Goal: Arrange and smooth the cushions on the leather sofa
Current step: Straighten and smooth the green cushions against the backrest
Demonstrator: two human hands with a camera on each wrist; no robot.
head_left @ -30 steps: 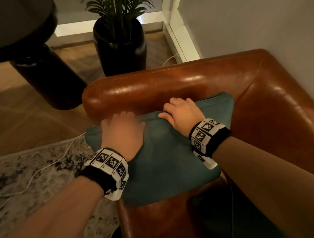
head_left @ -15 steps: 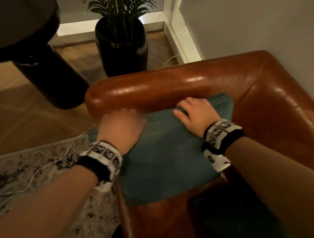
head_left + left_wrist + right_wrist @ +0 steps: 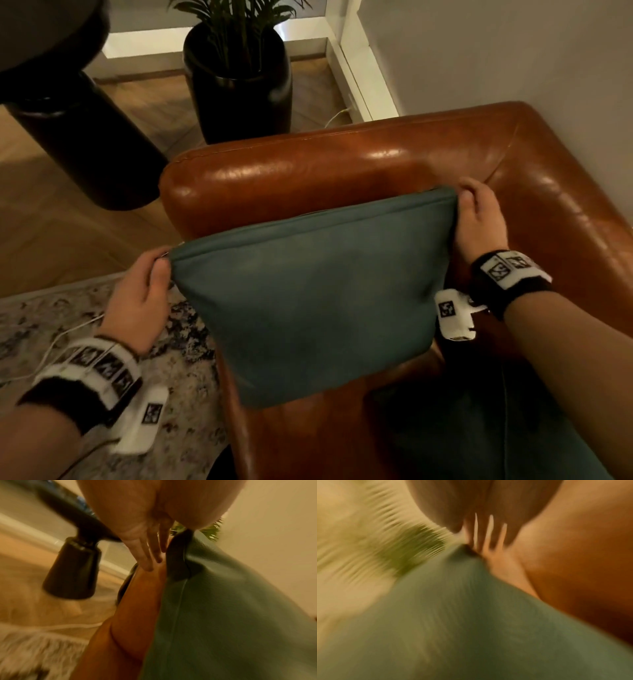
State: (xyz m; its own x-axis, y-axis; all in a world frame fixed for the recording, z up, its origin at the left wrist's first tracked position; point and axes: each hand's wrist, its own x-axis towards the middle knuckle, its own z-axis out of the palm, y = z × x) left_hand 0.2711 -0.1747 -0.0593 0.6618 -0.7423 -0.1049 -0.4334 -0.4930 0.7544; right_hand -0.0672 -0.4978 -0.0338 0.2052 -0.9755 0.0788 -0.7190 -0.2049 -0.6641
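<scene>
A teal cushion (image 3: 308,294) leans against the arm of the brown leather sofa (image 3: 308,171), its lower edge on the seat. My left hand (image 3: 150,274) pinches the cushion's upper left corner, which hangs out past the sofa's front. At the upper right corner, near the sofa's back corner, my right hand (image 3: 476,212) pinches the cushion too. In the left wrist view my fingers (image 3: 149,555) lie beside the teal cushion (image 3: 223,608) at its corner seam. The right wrist view is blurred; it shows the teal cushion (image 3: 453,615) below my fingers (image 3: 481,539).
A black planter (image 3: 239,78) with a green plant stands on the wood floor behind the sofa arm. A dark round table base (image 3: 82,144) is at the left. A patterned rug (image 3: 102,318) with a white cable (image 3: 58,339) lies beside the sofa. A grey wall (image 3: 513,51) is behind.
Both hands have slid apart from the middle of the cushion's top edge to its two upper corners and now pinch them. The cushion stands taller and more spread.
</scene>
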